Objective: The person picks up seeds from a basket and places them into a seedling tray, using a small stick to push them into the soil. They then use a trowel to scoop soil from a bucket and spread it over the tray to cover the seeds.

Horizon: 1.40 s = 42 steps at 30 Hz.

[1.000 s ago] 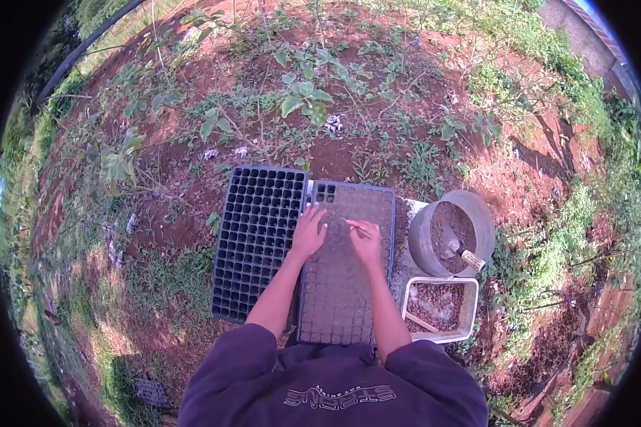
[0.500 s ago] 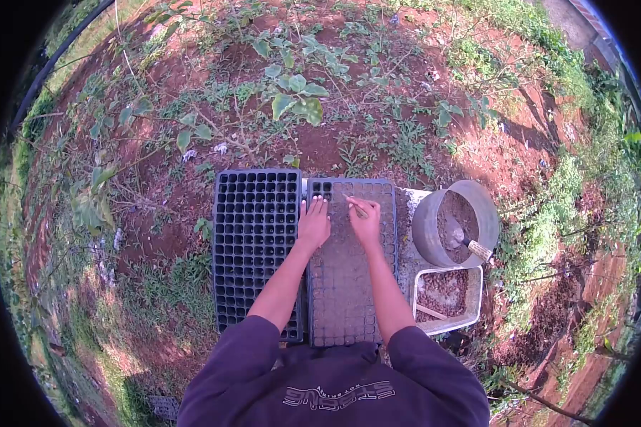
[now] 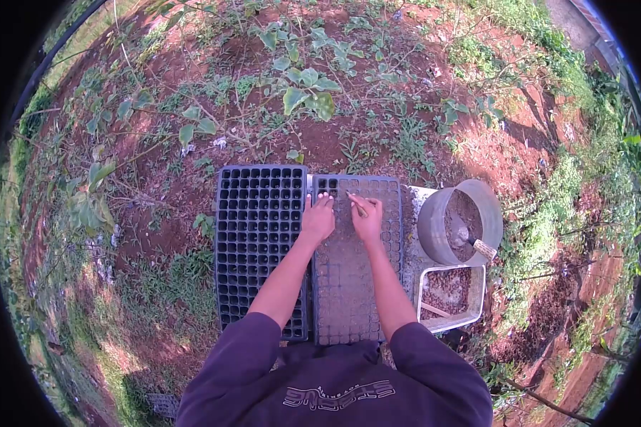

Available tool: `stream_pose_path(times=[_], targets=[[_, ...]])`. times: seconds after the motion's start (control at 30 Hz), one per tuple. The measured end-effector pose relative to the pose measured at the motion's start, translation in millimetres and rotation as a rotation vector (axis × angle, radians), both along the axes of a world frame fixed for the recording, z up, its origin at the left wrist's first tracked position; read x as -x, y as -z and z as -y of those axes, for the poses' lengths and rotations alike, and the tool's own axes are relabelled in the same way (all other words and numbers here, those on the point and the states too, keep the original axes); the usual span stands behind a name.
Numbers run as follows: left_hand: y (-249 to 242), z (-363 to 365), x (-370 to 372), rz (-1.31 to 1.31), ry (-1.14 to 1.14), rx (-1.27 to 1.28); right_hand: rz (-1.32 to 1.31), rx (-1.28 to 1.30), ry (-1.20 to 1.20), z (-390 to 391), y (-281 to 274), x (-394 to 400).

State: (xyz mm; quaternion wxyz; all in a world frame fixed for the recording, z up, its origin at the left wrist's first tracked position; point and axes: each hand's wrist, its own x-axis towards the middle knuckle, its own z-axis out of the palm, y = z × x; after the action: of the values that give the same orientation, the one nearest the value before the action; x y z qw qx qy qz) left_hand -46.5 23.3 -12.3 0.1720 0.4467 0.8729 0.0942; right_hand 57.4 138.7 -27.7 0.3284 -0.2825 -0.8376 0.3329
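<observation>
1. Left: dark-celled tray (image 3: 263,235).
2. Left hand (image 3: 318,219) over the soil-filled tray's (image 3: 345,299) far left cells, fingers fairly close together; I cannot tell whether it holds anything.
3. Right hand (image 3: 367,219) pinches a thin stick (image 3: 362,211); both hands have shifted farther up this tray, putting the work at its far rows.
4. Right: round tub (image 3: 434,231), nearer basin (image 3: 456,324).

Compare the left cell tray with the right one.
Fill: the left tray shows dark, empty-looking cells; the right tray is mostly filled with soil, apart from a few dark cells at its far left corner.
Grid: crisp on the left tray, partly masked by soil on the right tray.
Hands: the left hand and right hand are over the right tray, not the left tray.
Shared: dark, rectangular, side by side.
</observation>
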Motion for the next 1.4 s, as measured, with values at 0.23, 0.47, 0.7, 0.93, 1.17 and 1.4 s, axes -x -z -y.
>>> stream_pose_path(times=[0.23, 0.47, 0.7, 0.93, 1.17, 1.4], targets=[[2.0, 3.2, 1.5, 0.008, -0.021, -0.056, 0.122, -0.054, -0.026, -5.6, -12.0, 4.3], [1.7, 7.6, 2.8, 0.001, 0.002, -0.049, 0.215, -0.123, -0.142, -9.3, -13.0, 4.3], [6.4, 12.0, -5.2, -0.049, -0.012, -0.109, 0.189, -0.089, -0.112, -7.0, -19.6, 4.9], [6.2, 9.5, -2.7, -0.045, -0.018, -0.104, 0.21, -0.023, -0.038, -5.4, -21.3, 4.7], [5.4, 8.9, -4.5, -0.025, -0.045, -0.109, 0.183, -0.042, -0.05, -0.1, -16.3, 2.8], [5.0, 9.2, -4.6, -0.002, -0.066, -0.112, 0.138, -0.012, -0.045, -3.2, -8.0, 8.1]])
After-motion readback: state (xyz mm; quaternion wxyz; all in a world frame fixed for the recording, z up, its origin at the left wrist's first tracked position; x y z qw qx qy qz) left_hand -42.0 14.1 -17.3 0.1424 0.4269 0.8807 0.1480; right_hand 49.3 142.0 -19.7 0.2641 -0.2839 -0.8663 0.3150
